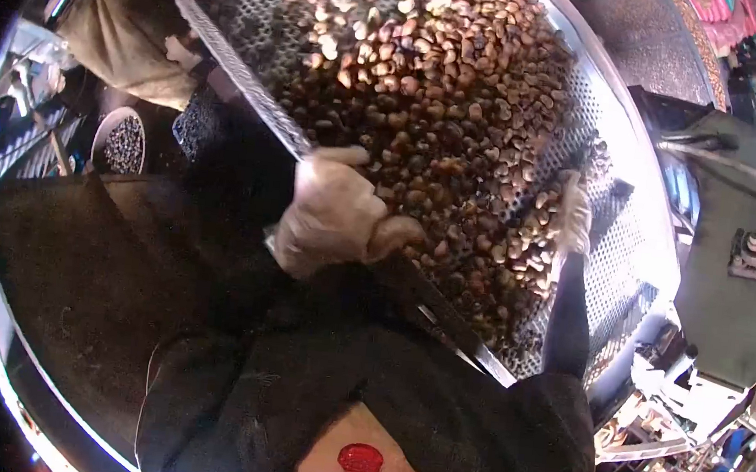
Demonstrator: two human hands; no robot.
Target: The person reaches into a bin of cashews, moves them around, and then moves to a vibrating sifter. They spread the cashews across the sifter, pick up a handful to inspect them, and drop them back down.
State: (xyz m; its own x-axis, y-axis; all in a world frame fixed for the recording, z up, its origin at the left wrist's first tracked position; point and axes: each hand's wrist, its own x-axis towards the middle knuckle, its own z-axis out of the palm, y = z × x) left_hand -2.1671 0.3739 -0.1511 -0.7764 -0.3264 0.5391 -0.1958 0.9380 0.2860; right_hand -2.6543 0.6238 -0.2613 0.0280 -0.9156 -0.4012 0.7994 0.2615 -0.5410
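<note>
A large perforated metal tray (623, 229) stretches out in front of me, with a heap of brown cashew nuts (448, 96) spread over it. My left hand (334, 213), in a pale glove, lies over the near metal rim with its fingers curled round it. Deeper in the tray on the right is my right hand (574, 218), also gloved. Its fingers reach forward and touch the side of the heap. They look stretched out, though the glare blurs them. A few nuts lie past that hand on the bare mesh.
At left, a round bowl (121, 143) holds small dark pieces. Another person's sleeve (132, 35) and hand (182, 52) show beyond the rim. A dark panel (70, 268) lies left of me. A grey-green surface with a small metal fitting (751, 254) stands at right.
</note>
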